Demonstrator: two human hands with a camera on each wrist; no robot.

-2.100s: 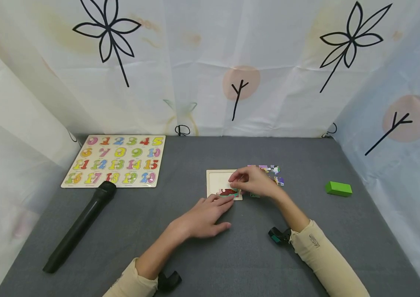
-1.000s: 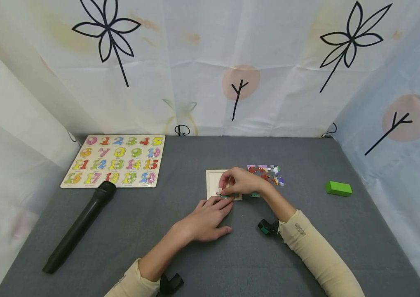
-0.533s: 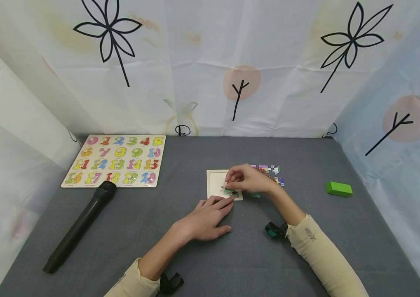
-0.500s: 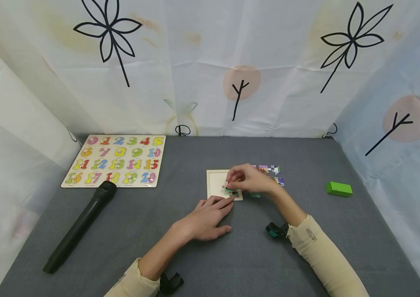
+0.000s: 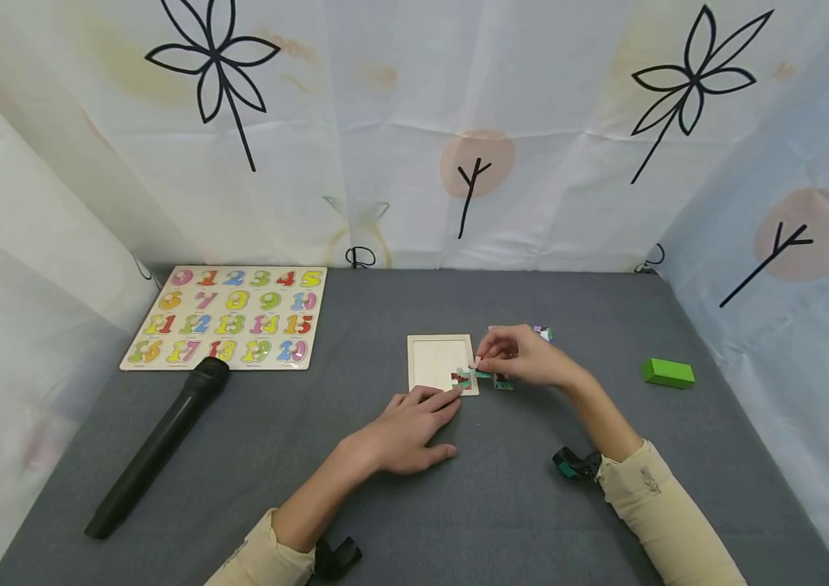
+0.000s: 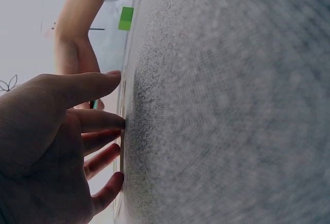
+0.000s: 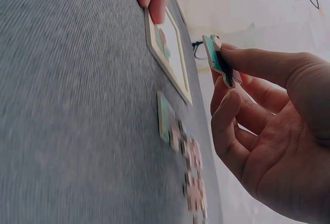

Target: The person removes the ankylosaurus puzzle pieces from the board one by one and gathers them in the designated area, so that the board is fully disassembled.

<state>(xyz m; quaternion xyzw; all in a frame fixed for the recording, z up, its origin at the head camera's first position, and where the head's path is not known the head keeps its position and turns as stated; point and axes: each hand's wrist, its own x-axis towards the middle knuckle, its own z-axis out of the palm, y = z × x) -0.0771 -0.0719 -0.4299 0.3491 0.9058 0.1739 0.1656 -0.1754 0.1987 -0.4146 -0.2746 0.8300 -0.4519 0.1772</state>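
Observation:
My right hand (image 5: 527, 356) pinches a green-edged jigsaw piece (image 7: 219, 61) between thumb and fingers, just past the right rim of a small wooden puzzle frame (image 5: 412, 358). Inside the frame's lower right corner lies another jigsaw piece (image 5: 461, 378), red-brown and green. My left hand (image 5: 403, 431) lies with fingers extended, fingertips on the frame's near edge. Loose jigsaw pieces (image 7: 193, 188) are spread beside the frame, partly hidden under my right hand in the head view; the nearest one is a green-edged piece (image 5: 503, 382).
A number puzzle board (image 5: 253, 313) lies at the back left, with a black microphone (image 5: 158, 448) overlapping its near edge. A green block (image 5: 669, 373) sits toward the right. Patterned white cloth (image 5: 399, 122) hangs behind the grey table (image 5: 487, 521).
My right hand has drawn back to the right, out of the frame, carrying a jigsaw piece; one piece stays in the corner. The left hand has barely moved.

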